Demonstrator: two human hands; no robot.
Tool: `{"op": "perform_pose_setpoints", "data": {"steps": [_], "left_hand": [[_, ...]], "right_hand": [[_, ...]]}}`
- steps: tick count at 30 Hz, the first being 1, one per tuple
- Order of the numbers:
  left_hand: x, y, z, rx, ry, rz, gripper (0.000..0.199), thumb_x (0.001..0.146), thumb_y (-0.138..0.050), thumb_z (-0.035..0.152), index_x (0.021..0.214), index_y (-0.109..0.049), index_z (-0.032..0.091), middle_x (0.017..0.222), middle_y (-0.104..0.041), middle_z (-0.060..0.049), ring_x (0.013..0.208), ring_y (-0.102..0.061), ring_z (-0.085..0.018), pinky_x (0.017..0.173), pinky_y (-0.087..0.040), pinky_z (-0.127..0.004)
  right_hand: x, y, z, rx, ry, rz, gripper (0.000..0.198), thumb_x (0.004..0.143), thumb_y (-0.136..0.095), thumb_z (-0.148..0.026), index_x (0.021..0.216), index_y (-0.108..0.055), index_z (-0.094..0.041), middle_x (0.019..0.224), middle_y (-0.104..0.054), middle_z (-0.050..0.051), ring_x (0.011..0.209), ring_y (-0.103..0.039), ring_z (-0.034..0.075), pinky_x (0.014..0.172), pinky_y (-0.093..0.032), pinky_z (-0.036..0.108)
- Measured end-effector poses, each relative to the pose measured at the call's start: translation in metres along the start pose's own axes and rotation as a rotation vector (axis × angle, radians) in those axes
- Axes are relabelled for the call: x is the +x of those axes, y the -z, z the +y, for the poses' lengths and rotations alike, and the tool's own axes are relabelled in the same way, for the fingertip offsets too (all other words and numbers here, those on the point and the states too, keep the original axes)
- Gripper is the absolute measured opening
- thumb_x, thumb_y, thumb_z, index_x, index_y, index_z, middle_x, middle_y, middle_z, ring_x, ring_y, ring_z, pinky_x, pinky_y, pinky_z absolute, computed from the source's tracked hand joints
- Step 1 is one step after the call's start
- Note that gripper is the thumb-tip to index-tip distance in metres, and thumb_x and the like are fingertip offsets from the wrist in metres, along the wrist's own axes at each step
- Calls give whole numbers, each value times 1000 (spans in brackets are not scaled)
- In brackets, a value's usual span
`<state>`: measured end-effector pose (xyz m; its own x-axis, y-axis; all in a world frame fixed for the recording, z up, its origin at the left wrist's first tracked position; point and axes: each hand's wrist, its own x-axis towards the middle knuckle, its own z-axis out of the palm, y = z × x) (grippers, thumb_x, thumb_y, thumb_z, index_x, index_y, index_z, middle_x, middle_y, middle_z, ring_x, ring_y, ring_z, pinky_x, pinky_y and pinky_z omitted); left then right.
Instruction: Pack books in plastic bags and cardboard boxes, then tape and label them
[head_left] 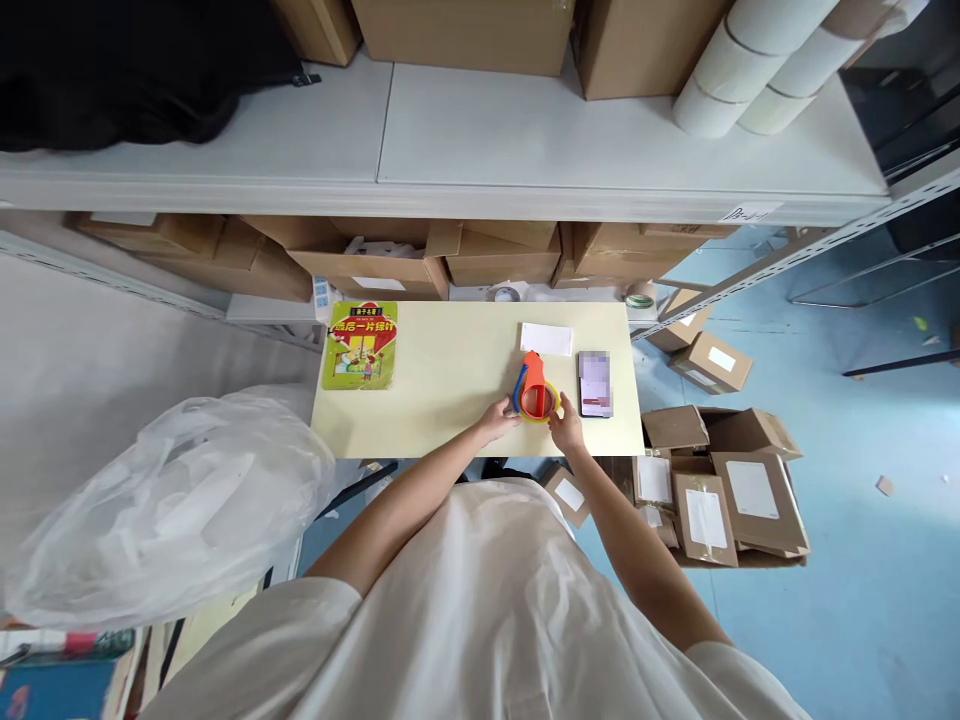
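An orange-red tape dispenser (533, 375) with blue and yellow round parts is near the front edge of the cream table (450, 385). My left hand (499, 420) grips its blue side, fingers closed at the edge. On the other side, my right hand (568, 428) is closed on the yellow rim. Just behind the dispenser lies a white slip of paper (547, 339). A phone (595, 384) with a lit, partly blurred screen lies right of my right hand. At the table's left end rests a green and red picture book (360, 346).
A shelf (600, 150) with cardboard boxes (465, 35) and white rolls (739, 65) spans above the table. More boxes (360, 262) stand beneath it. A bulky clear plastic bag (172, 500) is at left. A carton of small parcels (720, 490) sits on the floor at right.
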<state>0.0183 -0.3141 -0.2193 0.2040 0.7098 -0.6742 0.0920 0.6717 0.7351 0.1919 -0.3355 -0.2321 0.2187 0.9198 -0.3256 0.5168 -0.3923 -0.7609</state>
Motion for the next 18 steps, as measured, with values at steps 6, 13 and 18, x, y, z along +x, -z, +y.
{"op": "perform_pose_setpoints", "data": {"steps": [6, 13, 18], "left_hand": [[-35, 38, -18, -33, -71, 129, 67, 70, -73, 21, 132, -49, 17, 144, -43, -17, 128, -48, -28, 99, -45, -37], [-169, 143, -55, 122, -178, 595, 28, 77, -62, 38, 103, -65, 28, 111, -68, -5, 105, -64, -26, 93, -51, -44], [-259, 218, -73, 340, -110, 967, 33, 82, -51, 42, 108, -62, 25, 111, -66, -9, 100, -64, -27, 81, -53, -40]], "right_hand": [[-22, 13, -29, -49, 217, 160, 49, 86, -41, -33, 132, -39, -18, 124, -49, 20, 78, -60, 21, 71, -55, 42], [-27, -67, -117, -95, 601, -462, 32, 86, -40, -29, 116, -53, -31, 105, -63, 10, 69, -61, 24, 72, -54, 46], [-54, -152, -177, -318, 826, -793, 33, 87, -38, -18, 112, -59, -23, 107, -65, 7, 90, -64, 22, 83, -52, 40]]}}
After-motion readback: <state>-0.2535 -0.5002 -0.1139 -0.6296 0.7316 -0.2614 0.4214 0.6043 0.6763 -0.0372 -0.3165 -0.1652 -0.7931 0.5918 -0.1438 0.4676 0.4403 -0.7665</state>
